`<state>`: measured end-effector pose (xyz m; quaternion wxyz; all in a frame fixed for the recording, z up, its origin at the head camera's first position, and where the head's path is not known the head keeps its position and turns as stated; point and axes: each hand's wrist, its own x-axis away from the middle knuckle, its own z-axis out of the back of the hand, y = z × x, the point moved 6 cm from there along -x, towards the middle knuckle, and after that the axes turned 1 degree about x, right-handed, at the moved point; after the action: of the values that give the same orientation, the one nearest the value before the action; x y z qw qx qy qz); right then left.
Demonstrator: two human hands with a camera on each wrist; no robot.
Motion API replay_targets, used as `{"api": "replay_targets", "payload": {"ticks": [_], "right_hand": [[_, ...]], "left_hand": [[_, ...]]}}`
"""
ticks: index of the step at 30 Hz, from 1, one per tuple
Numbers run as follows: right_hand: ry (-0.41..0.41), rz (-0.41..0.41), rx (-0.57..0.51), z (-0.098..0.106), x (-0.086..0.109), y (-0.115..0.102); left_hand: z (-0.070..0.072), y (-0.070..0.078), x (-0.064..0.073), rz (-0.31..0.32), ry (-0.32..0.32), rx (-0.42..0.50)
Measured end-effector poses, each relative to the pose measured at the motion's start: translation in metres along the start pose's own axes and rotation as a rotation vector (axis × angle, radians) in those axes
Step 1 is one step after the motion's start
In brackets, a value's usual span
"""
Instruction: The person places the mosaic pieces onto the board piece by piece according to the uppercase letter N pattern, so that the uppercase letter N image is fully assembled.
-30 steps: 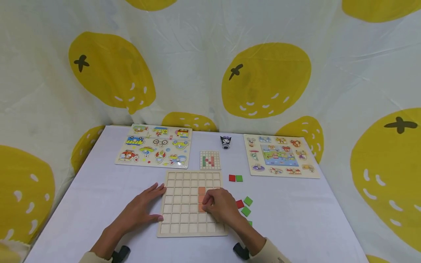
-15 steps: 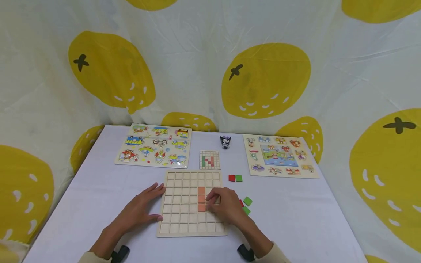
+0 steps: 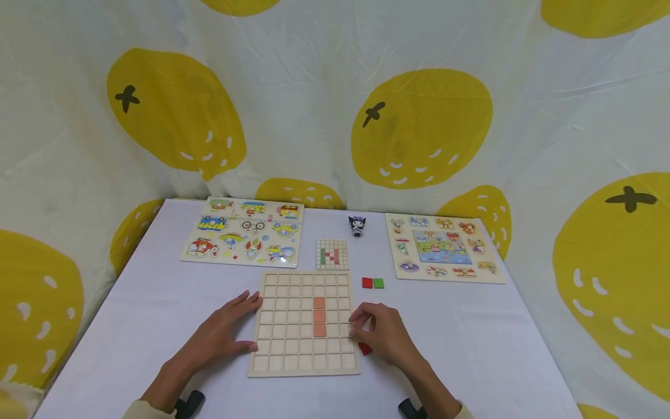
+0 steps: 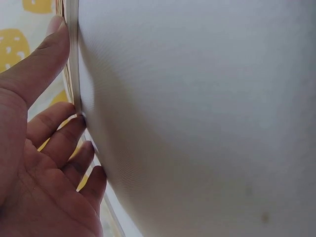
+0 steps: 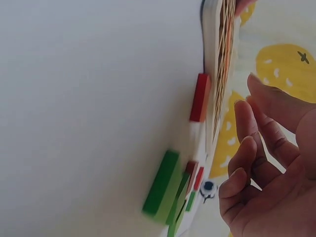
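A wooden grid board (image 3: 285,347) lies on the white table, with three orange square tiles (image 3: 319,316) in one column of its cells. My left hand (image 3: 222,329) rests along the board's left edge; its thumb and fingertips touch the rim in the left wrist view. Over the board's right edge hovers my right hand (image 3: 384,334), fingers bent loosely and nothing between them. Just under it a red tile (image 3: 365,348) lies beside the board. Several green tiles (image 5: 163,185) show in the right wrist view, but the hand hides them from the head view.
Behind the board lies a small pattern card (image 3: 332,255). A red tile (image 3: 367,283) and a green tile (image 3: 378,283) lie side by side to its right. A vehicle puzzle (image 3: 243,233), a small black-and-white figurine (image 3: 357,226) and another picture puzzle (image 3: 445,247) stand farther back.
My right hand has moved right, from the lowest orange tile to the board's right edge. The three orange tiles stay in their cells, and the left hand keeps its place.
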<state>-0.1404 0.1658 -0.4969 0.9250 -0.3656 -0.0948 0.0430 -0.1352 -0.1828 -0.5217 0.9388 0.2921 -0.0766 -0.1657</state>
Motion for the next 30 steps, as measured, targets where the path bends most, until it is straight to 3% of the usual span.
{"api": "replay_targets", "payload": {"ticks": [7,13,30], "right_hand": [[-0.002,0.002,0.039,0.005,0.008,0.013],[-0.053,-0.018,0.070,0.006,0.013,0.018],[-0.073,0.057,0.159,0.003,0.020,0.017]], "left_hand": [[-0.002,-0.001,0.000,0.005,0.000,0.002],[-0.001,-0.001,0.000,0.005,0.002,0.007],[-0.002,-0.004,0.000,0.009,-0.002,0.011]]}}
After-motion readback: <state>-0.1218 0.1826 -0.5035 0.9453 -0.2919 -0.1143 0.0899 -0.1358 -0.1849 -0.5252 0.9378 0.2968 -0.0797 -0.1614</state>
